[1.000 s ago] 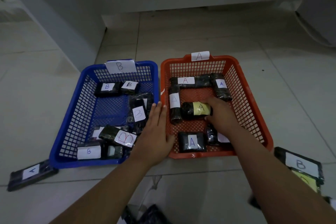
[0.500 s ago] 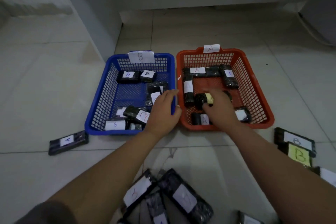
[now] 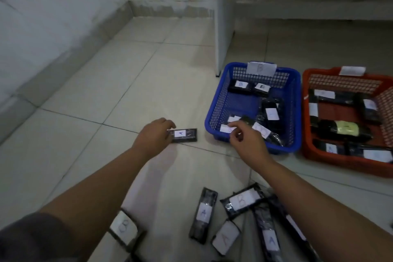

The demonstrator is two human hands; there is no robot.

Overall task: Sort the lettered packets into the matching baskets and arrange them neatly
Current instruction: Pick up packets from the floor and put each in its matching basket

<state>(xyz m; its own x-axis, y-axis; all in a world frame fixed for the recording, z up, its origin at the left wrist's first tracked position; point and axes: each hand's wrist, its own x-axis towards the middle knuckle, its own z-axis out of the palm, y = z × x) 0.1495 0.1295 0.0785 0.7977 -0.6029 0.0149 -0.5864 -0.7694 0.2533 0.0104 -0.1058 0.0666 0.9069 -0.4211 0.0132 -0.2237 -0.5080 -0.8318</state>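
We kneel over a floor of pale square tiles [image 3: 89, 83], with a stained whitish wall [image 3: 63, 6] filling the upper left of the frame and a pale upright panel [image 3: 225, 17] rising at upper centre.

At the bottom edge a loose heap of black wrapped packets [image 3: 236, 217] is cut off by the frame and partly hidden under our right forearm; several of its labels are blurred. Left of it, another packet [image 3: 124, 228] lies half under our left arm.

At centre our left hand [image 3: 154, 137] reaches a flat black packet with a white "A" label [image 3: 183, 134] lying on the floor left of the baskets; the fingers curl over its near end, clamping it. Our right hand [image 3: 247, 141] hangs in front of the blue plastic mesh basket [image 3: 219, 102], fingers loosely curled, gripping nothing.

That basket, tagged "B", holds black packets with white labels, two reading "B". At the right edge the orange-red plastic mesh basket [image 3: 340, 166], cropped by the frame, holds black packets, one with a yellow label [image 3: 347, 128].
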